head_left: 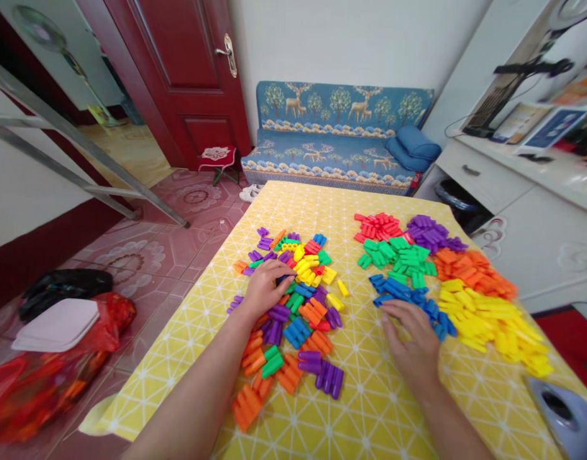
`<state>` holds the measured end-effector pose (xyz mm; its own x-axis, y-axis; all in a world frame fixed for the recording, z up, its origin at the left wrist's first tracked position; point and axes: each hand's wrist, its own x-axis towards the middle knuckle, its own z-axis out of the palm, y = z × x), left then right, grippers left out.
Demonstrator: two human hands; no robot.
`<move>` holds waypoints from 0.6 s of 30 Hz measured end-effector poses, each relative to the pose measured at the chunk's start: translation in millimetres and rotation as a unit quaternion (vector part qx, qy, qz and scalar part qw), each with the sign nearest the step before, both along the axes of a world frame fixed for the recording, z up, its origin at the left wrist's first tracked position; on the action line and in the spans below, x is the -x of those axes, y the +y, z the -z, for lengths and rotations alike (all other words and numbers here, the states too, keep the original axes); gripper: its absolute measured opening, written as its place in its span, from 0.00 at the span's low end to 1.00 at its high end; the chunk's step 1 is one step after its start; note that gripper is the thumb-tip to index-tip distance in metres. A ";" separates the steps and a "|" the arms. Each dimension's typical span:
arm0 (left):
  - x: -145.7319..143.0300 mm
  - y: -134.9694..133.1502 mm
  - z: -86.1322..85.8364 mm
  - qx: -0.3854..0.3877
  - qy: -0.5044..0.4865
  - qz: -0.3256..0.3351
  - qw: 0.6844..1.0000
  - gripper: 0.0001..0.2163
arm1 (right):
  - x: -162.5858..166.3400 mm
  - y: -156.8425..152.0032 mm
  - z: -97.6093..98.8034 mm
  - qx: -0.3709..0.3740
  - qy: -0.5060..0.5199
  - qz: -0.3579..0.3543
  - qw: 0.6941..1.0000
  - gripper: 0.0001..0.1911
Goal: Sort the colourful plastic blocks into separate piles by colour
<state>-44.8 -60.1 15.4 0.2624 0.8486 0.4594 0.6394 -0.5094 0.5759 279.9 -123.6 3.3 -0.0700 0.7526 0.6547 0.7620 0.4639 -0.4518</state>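
My left hand (267, 287) is over the mixed heap of plastic building blocks, its thumb and fingers closed around a dark blue block (284, 278). Orange, purple, green, yellow, red and blue blocks lie jumbled around it, with yellow blocks (307, 265) just past the fingertips. My right hand (413, 338) is at the near left edge of the blue pile (408, 295), fingertips closed on a blue block (380, 299); the fingers partly cover it. Beyond and beside that pile, blocks lie sorted by colour: green (399, 255), red (377, 227), purple (428, 233), orange (476, 271) and yellow (495, 322).
A yellow patterned cloth (365, 415) covers the table. A grey-blue device (569, 415) sits at its near right corner. Behind stand a blue sofa (322, 150) and a small red stool (219, 156). Left are plastic bags (118, 319) and a metal ladder (106, 163); right, a white cabinet (538, 211).
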 end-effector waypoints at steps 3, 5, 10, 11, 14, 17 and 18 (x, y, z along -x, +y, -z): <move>-0.4 -0.1 -1.2 -0.001 0.002 0.001 1.000 0.08 | 35.0 2.0 0.1 0.105 -0.005 -0.111 0.988 0.13; -0.4 0.0 -1.4 -0.003 0.004 0.000 1.000 0.08 | 52.2 7.8 1.8 0.160 -0.020 -0.133 0.978 0.17; -0.1 0.5 -0.1 -0.004 0.010 -0.003 1.000 0.09 | 67.3 22.8 9.3 0.221 0.051 -0.094 0.969 0.15; -0.1 0.6 0.0 -0.004 0.011 -0.002 1.000 0.09 | 66.9 24.1 11.3 0.223 0.081 -0.081 0.968 0.14; -0.4 0.7 -0.2 -0.007 0.014 0.000 1.000 0.09 | 63.1 24.3 16.5 0.215 0.112 -0.061 0.968 0.12; -0.8 1.0 -0.3 -0.011 0.013 0.000 1.000 0.09 | 60.5 21.3 18.2 0.173 0.069 -0.044 0.982 0.10; -0.8 1.2 -0.2 -0.012 0.014 0.000 1.000 0.09 | 60.4 19.9 17.9 0.163 0.054 -0.039 0.984 0.11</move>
